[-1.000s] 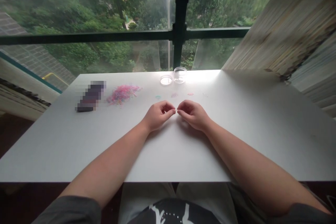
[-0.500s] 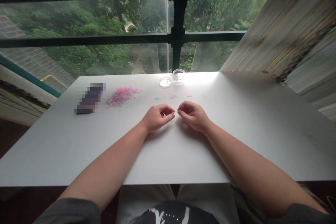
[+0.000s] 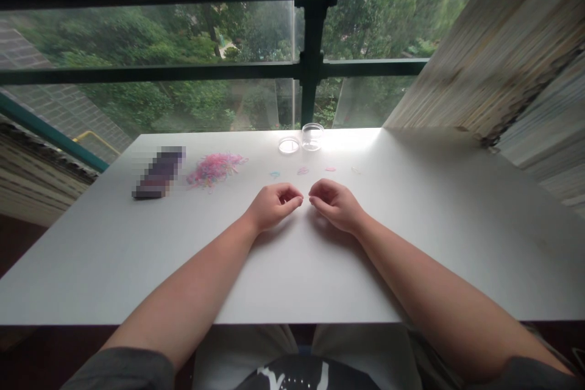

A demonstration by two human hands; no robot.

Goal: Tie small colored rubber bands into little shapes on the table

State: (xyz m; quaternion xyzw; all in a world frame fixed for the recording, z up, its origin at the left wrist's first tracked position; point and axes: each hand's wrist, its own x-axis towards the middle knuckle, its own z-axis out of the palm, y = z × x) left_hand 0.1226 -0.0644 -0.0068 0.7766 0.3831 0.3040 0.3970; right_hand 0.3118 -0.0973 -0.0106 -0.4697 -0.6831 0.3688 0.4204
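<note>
My left hand [image 3: 276, 206] is closed in a pinch, thumb against fingertips, just above the table. Facing it across a narrow gap is my right hand [image 3: 337, 204], pinched the same way. Whatever is at the fingertips is too small and pale to make out. Beyond the hands lie small coloured loops in a row: a blue one [image 3: 275, 174], a pinkish-purple one [image 3: 303, 170], a pink one [image 3: 329, 169] and a pale one [image 3: 356, 170]. A loose heap of similar small pink and multicoloured bands [image 3: 216, 169] spreads to the left.
A clear round jar [image 3: 312, 138] stands near the table's back edge, with a clear round lid [image 3: 289, 145] beside it. A dark, pixelated flat object [image 3: 159, 172] lies at the left. The white table [image 3: 448, 225] meets a window; a curtain [image 3: 461, 67] hangs at right.
A thin pale piece visible between both hands' fingertips earlier no longer shows in the gap. The fingertips are slightly further apart; the view has shifted a little.
</note>
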